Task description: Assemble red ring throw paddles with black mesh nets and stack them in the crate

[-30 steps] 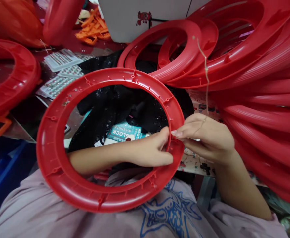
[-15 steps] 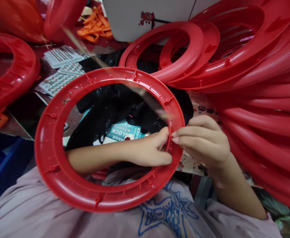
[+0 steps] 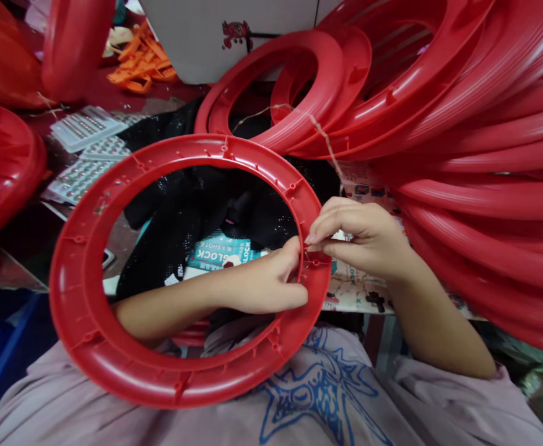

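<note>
A big red plastic ring (image 3: pixel 80 322) rests tilted against my lap. My left hand (image 3: pixel 264 282) reaches through its opening and grips the inner edge on the right side, fingers closed on the rim. My right hand (image 3: pixel 359 235) is just outside that same spot, fingertips pinched together on a thin tan string (image 3: pixel 322 139). The string runs up from the pinch and across the stacked rings behind. The two hands nearly touch at the rim.
A tall stack of red rings (image 3: pixel 475 155) fills the right side. More red rings (image 3: pixel 2 167) lie at the left. Clear blister trays (image 3: pixel 85 127), orange plastic parts (image 3: pixel 141 62), black mesh fabric (image 3: pixel 197 204) and a white box (image 3: pixel 234 31) sit behind.
The string swung across the ring and now lies drawn up over the rings behind. The ring and both hands sit slightly further left in view; the right pinch stays at the rim.
</note>
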A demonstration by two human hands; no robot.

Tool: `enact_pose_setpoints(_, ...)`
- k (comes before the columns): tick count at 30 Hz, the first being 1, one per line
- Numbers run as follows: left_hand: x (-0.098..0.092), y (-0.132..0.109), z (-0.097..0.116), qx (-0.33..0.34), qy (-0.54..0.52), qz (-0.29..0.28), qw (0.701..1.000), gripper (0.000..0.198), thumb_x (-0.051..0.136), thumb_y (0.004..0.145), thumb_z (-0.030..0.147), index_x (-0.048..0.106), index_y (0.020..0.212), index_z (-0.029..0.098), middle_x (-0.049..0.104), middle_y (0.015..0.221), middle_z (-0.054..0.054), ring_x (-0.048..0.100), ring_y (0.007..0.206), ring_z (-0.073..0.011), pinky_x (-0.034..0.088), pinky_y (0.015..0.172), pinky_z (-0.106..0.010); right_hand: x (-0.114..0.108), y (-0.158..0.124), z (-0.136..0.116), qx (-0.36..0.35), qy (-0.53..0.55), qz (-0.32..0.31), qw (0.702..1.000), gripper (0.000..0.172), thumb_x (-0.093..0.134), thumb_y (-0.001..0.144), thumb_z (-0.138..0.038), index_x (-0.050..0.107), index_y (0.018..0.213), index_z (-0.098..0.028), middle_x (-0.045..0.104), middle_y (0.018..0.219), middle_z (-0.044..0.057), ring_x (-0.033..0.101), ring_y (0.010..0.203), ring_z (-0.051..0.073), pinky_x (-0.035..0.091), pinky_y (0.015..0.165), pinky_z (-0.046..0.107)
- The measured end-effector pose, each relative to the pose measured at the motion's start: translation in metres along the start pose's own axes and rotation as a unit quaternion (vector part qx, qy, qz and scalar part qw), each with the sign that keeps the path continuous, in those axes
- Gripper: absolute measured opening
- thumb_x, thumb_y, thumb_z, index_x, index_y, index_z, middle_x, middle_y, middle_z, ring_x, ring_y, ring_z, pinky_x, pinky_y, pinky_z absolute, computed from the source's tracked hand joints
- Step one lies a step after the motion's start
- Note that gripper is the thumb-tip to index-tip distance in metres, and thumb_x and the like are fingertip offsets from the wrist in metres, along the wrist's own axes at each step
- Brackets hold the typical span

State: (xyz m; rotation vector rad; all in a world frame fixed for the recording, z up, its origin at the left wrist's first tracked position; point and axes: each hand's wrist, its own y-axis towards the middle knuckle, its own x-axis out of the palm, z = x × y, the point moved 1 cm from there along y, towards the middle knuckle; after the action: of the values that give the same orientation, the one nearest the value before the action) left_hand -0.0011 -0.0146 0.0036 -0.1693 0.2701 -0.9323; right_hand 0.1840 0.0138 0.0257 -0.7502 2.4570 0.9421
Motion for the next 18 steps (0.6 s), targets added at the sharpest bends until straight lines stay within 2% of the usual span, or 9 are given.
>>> enact_pose_setpoints(3, 0.0005, -0.0001, 0.0027, -0.001, -0.011, -0.011, 1.0, 0.064, 0.051, 0.07, 0.016, 0.031, 0.13, 0.016, 0.048, 0.128, -0.011, 0.05, 0.119, -0.026, 0.045, 0.104, -0.045, -0.0005, -0.0001, 0.0009, 0.006, 0.035, 0.003, 0.999, 0.012, 0.066, 0.08, -0.004, 0.067, 0.081, -0.017, 0.071, 0.077, 0.002, 0.064, 0.077, 0.013, 0.053, 0.07, 0.027)
enact_pose_setpoints(6, 0.0013, 0.0001, 0.0035, -0.025, 0.004, -0.02, 0.999, 0.066, 0.052, 0.07, 0.018, 0.03, 0.132, 0.013, 0.049, 0.129, -0.012, 0.051, 0.119, -0.0277, 0.044, 0.105, -0.047, -0.001, 0.0009, 0.0011, 0.002, 0.014, 0.0, 1.0, 0.014, 0.065, 0.079, -0.002, 0.067, 0.08, -0.016, 0.072, 0.078, 0.002, 0.063, 0.077, 0.013, 0.052, 0.072, 0.028)
enact_pose_setpoints(9, 0.0022, 0.0008, 0.0046, 0.005, -0.002, -0.026, 1.0, 0.069, 0.051, 0.071, 0.015, 0.026, 0.135, 0.015, 0.048, 0.132, -0.011, 0.049, 0.122, -0.0262, 0.043, 0.107, -0.045, -0.0024, 0.0021, 0.002, 0.0, -0.005, -0.004, 1.0, 0.012, 0.065, 0.079, -0.003, 0.066, 0.078, -0.015, 0.071, 0.077, 0.002, 0.062, 0.077, 0.013, 0.05, 0.073, 0.029)
enact_pose_setpoints(12, 0.003, 0.0013, 0.0053, 0.019, -0.023, -0.029, 0.999, 0.065, 0.049, 0.072, 0.014, 0.027, 0.134, 0.014, 0.05, 0.125, -0.009, 0.052, 0.116, -0.0235, 0.047, 0.102, -0.041, -0.0036, 0.0028, 0.0029, -0.002, -0.008, 0.0, 1.0, 0.011, 0.065, 0.079, -0.005, 0.065, 0.076, -0.016, 0.071, 0.077, 0.001, 0.061, 0.077, 0.013, 0.049, 0.073, 0.028)
enact_pose_setpoints(18, 0.0035, -0.0001, 0.0039, -0.029, -0.014, -0.021, 0.999, 0.052, 0.052, 0.071, 0.018, 0.036, 0.12, 0.017, 0.05, 0.108, -0.005, 0.053, 0.099, -0.0215, 0.052, 0.088, -0.038, -0.0043, 0.0022, 0.0023, -0.014, -0.084, 0.017, 0.996, 0.013, 0.066, 0.079, -0.008, 0.064, 0.071, -0.018, 0.067, 0.086, 0.001, 0.059, 0.086, 0.015, 0.045, 0.082, 0.033)
